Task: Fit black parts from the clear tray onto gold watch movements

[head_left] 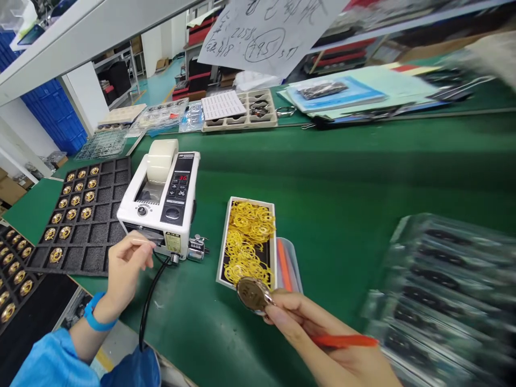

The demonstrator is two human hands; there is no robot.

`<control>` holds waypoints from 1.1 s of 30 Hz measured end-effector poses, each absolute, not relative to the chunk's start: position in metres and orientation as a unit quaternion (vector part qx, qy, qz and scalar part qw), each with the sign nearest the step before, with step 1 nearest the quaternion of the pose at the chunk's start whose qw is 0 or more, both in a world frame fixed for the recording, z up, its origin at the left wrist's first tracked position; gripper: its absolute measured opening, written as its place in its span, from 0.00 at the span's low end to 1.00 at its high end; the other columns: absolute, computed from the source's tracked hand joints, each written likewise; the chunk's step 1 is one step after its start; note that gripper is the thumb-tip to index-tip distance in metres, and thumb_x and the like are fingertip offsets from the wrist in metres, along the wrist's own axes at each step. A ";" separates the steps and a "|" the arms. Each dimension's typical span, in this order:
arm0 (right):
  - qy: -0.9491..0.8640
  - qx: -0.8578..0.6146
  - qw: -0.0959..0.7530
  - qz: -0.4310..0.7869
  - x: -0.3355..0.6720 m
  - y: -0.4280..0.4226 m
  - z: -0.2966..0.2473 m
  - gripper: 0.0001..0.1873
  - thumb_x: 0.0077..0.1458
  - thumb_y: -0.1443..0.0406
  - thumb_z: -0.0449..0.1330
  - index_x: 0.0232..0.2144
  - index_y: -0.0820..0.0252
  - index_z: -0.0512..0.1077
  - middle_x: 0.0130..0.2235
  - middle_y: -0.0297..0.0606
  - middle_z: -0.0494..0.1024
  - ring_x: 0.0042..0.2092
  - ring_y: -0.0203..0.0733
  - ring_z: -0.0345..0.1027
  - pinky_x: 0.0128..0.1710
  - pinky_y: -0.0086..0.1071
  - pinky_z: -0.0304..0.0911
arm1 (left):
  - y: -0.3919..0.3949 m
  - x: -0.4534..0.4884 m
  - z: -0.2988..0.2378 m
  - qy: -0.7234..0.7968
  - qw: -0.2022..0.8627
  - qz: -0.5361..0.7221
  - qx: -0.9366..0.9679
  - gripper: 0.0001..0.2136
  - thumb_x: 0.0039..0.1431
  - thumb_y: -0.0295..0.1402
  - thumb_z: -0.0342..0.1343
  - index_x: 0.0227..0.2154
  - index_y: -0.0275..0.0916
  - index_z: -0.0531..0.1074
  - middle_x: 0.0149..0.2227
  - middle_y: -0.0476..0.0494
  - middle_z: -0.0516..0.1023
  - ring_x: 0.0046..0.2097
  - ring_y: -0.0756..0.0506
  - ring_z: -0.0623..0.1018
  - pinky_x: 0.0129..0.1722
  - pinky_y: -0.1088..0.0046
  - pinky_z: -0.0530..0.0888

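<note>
My left hand (128, 264) is at the front outlet of a white tape dispenser (159, 199), thumb and forefinger pinched on what looks like a strip of clear tape (151, 235). A roll of tape (162, 161) sits on top of the machine, whose display is lit red. In my right hand (310, 333) is a round metal watch case (253, 294), held at its edge with the bronze flat face showing. A thin orange tool (346, 341) is tucked in the same hand, its kind unclear. The watch case overlaps the near edge of a white box (221, 263) of yellow rings (248, 242).
Black compartment trays (100, 226) with gold round parts lie at left. A small metal counter (196, 248) stands beside the dispenser; a black cable (147, 306) hangs in front. Clear plastic trays (439, 290) sit at right. Papers (355, 94) lie along the back below a shelf.
</note>
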State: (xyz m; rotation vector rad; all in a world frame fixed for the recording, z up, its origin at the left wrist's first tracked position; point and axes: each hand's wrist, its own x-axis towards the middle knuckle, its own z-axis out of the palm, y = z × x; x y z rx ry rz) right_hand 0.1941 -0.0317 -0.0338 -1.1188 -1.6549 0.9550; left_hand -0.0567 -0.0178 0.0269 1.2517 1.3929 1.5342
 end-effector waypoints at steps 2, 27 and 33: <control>-0.658 -0.430 0.466 0.406 0.191 -0.030 -0.028 0.17 0.61 0.54 0.54 0.24 0.54 0.71 0.23 0.33 0.72 0.22 0.37 0.66 0.18 0.24 0.63 | -0.016 -0.055 0.042 0.502 0.221 0.536 0.642 0.06 0.56 0.30 0.58 0.25 0.38 0.75 0.31 0.44 0.76 0.28 0.50 0.72 0.29 0.72 0.68; -0.412 -0.407 0.421 0.698 0.188 -0.036 -0.022 0.22 0.52 0.44 0.60 0.28 0.56 0.70 0.27 0.32 0.65 0.32 0.38 0.56 0.32 0.31 0.54 | -0.002 -0.007 0.033 0.381 0.661 0.182 0.620 0.13 0.63 0.39 0.51 0.25 0.37 0.67 0.15 0.57 0.63 0.18 0.56 0.59 0.20 0.79 0.56; -0.410 -0.408 0.428 0.694 0.187 -0.036 -0.026 0.21 0.52 0.45 0.61 0.28 0.55 0.69 0.29 0.32 0.66 0.33 0.39 0.58 0.34 0.32 0.56 | -0.002 -0.006 0.034 0.388 0.658 0.184 0.618 0.14 0.62 0.39 0.51 0.24 0.37 0.65 0.15 0.57 0.62 0.19 0.56 0.59 0.21 0.78 0.56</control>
